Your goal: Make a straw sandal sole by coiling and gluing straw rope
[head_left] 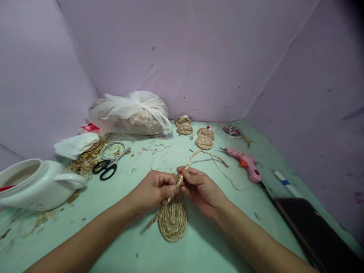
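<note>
Between both hands runs a braided straw cord [190, 161], its far end curving away over the table to the right. My left hand [159, 189] pinches the cord near its lower end, a short tail sticking out below the wrist. Just above, my right hand [199, 187] grips the same cord between thumb and fingers. Under the hands lies a coiled, oval sole-shaped woven piece [173, 223]; its upper part is partly hidden by the fingers. Whether the cord touches the woven piece I cannot tell.
Black-handled scissors [109, 167], a tape roll [113, 150] and a white pitcher [48, 185] stand left. A tied plastic bag [133, 113] sits behind. Small woven slippers [204, 138], a bead dish [231, 131], a pink glue gun [246, 161] and a black phone-like slab [315, 231] lie right.
</note>
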Motion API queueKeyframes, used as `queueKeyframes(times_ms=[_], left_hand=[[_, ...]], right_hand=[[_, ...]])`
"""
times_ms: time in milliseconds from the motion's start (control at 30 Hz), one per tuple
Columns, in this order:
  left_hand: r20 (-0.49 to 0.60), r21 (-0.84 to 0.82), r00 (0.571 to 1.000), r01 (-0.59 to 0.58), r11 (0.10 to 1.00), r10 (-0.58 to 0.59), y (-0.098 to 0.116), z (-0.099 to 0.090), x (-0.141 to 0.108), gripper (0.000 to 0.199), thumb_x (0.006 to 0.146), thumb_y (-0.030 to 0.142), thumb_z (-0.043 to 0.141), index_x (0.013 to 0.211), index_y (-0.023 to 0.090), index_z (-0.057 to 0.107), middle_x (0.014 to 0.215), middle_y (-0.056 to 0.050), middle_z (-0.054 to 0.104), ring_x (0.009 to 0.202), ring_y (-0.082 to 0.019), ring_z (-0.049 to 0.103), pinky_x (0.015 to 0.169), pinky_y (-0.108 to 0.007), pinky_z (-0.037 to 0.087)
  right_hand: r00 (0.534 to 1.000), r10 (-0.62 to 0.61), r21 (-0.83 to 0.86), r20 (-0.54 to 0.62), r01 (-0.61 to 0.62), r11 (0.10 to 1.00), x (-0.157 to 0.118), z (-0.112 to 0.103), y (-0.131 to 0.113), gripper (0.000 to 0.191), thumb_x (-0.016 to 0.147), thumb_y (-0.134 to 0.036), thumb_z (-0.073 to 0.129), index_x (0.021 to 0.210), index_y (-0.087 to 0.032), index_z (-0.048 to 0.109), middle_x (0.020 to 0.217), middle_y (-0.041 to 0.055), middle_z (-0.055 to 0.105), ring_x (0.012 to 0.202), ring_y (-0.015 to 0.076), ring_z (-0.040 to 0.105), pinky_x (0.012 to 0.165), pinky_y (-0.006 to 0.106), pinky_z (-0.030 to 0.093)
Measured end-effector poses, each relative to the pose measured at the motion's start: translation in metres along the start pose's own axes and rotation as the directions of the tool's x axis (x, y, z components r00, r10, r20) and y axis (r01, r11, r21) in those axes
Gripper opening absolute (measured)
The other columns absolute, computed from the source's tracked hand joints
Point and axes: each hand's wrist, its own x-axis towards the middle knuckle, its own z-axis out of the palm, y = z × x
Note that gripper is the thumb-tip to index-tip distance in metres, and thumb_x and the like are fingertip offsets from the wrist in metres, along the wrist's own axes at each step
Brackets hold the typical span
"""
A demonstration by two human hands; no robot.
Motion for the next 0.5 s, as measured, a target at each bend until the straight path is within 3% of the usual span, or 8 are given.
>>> queueKeyframes(times_ms=[167,300,500], left_hand=[[-0.041,0.068,0.998,0.043,0.997,-0.041,0.0037,-0.0040,0.0016,0.018,0.058,0.028,0.063,0.059,0.013,0.052,0.051,0.005,0.042,0.047,-0.005,0.031,0.046,-0.021,0.021],[-0.056,0.137,0.997,0.055,0.989,-0.048,0.0067,-0.0047,-0.0008,0.020,0.061,0.029,0.059,0.052,0.014,0.049,0.046,0.007,0.035,0.045,-0.005,0.027,0.046,-0.022,0.018],[0.078,0.049,0.996,0.036,0.998,-0.040,0.0054,-0.0022,-0.0029,0.024,0.063,0.034,0.058,0.055,0.016,0.045,0.046,0.008,0.034,0.043,-0.005,0.026,0.044,-0.022,0.019]], right_hand=[[0.996,-0.079,-0.029,-0.038,0.078,0.997,0.0028,-0.0026,-0.0014,0.016,0.061,-0.017,0.074,0.073,-0.009,0.066,0.054,-0.0002,0.059,0.046,0.0066,0.056,0.050,0.015,0.050],[0.994,-0.097,-0.017,-0.051,0.096,0.995,0.0026,-0.0023,-0.0015,0.015,0.062,-0.017,0.074,0.072,-0.010,0.065,0.053,-0.0007,0.058,0.046,0.0073,0.056,0.051,0.016,0.051],[0.996,-0.070,0.046,-0.057,0.072,0.996,-0.0007,0.0007,-0.0022,0.011,0.061,-0.015,0.073,0.067,-0.011,0.064,0.050,-0.0027,0.055,0.042,0.0057,0.053,0.046,0.014,0.050]])
